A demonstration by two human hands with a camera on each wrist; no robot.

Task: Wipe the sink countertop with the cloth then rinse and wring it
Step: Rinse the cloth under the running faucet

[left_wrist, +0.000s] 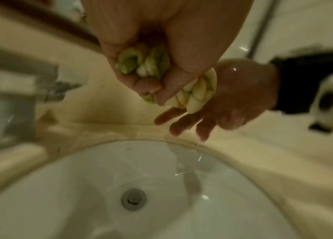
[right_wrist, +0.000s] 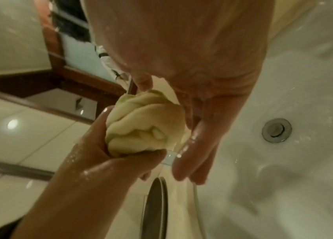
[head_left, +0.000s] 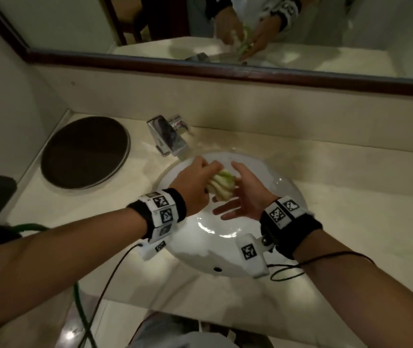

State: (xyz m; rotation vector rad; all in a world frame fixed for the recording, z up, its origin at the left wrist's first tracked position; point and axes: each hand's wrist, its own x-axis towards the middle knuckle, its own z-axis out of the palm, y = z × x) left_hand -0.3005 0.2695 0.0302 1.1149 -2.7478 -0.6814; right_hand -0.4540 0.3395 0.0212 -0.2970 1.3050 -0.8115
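A wet cloth (head_left: 221, 185), green and cream, is twisted into a tight rope over the white sink basin (head_left: 228, 257). My left hand (head_left: 194, 183) grips one end of it in a fist; in the left wrist view the cloth (left_wrist: 149, 64) bulges between the curled fingers (left_wrist: 147, 85). My right hand (head_left: 242, 197) is beside the other end, palm against the cloth and fingers straight. In the right wrist view the cloth (right_wrist: 145, 126) lies between the right hand's straight fingers (right_wrist: 198, 145) and the wet left hand (right_wrist: 110, 161). Both hands hover above the basin.
A chrome faucet (head_left: 169, 136) stands behind the basin on the beige countertop (head_left: 338, 209). A dark round tray (head_left: 85, 151) lies at the left. The drain (left_wrist: 134, 199) sits below the hands. A framed mirror (head_left: 225, 69) runs along the back wall. Cables hang from both wrists.
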